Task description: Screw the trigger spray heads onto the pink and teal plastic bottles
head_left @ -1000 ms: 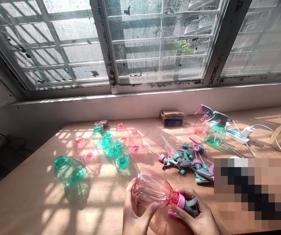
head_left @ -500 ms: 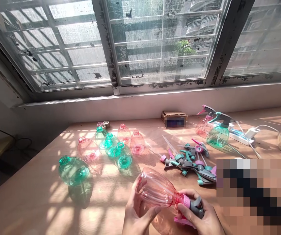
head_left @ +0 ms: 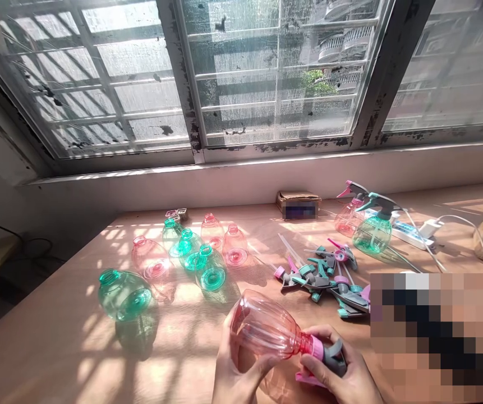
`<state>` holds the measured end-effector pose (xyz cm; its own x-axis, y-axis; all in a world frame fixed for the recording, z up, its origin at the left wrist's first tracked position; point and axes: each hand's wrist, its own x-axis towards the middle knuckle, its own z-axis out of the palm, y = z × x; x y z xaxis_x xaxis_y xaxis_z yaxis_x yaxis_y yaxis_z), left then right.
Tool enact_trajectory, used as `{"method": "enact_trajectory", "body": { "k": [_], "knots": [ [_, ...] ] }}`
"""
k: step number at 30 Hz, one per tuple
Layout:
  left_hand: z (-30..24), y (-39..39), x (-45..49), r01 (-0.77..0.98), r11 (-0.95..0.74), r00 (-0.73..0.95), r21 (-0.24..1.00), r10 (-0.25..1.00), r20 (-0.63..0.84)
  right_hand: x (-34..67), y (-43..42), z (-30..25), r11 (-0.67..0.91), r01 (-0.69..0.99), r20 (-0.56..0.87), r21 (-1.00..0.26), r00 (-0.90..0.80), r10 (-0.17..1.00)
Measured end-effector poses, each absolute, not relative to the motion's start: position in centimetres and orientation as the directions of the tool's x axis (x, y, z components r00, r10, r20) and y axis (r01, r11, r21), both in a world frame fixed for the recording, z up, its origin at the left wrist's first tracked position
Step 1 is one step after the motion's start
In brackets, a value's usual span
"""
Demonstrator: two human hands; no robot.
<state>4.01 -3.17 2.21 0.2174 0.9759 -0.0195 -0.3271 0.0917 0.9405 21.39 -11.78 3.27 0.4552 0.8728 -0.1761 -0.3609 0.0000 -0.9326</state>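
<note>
Clasping bottle (head_left: 266, 325), left hand (head_left: 233, 370) cupped, right (head_left: 346, 380) gripping sprayer (head_left: 335, 359)

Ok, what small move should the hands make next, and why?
Probably twist the pink collar slightly with the right hand while the left hand steadies the pink bottle: the collar sits at the bottle's neck, but the picture can't show whether it is tight.

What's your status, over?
Left hand holding translucent pink plastic bottle, tilted sideways. Right hand gripping its pink-and-grey spray head. Just beyond: piled grey-bodied plastic spray heads.
</note>
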Motion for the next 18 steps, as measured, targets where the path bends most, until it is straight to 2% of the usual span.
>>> {"method": "enact_trajectory", "body": {
  "k": [4,7,10,18],
  "knots": [
    [1.58,-3.06,4.19,-0.299,0.04,0.163,0.953,0.987,0.01,21.52,-11.72,3.49,-0.001,-0.419,-0.216,-0.908,0.467,0.858],
    [1.54,-3.07,4.09,-0.252,0.017,0.205,0.968,0.978,0.036,21.51,-11.7,3.38,0.008,-0.417,-0.209,-0.909,0.472,0.856],
    [1.92,-3.08,3.94,-0.281,0.037,0.241,0.959,0.97,0.033,21.36,-11.7,3.07,0.025,-0.408,-0.19,-0.913,0.477,0.858],
    [1.92,-3.56,4.22,-0.291,0.035,0.199,0.956,0.98,0.025,21.61,-11.8,3.09,0.032,-0.469,-0.222,-0.883,0.475,0.852]
  ]
}}
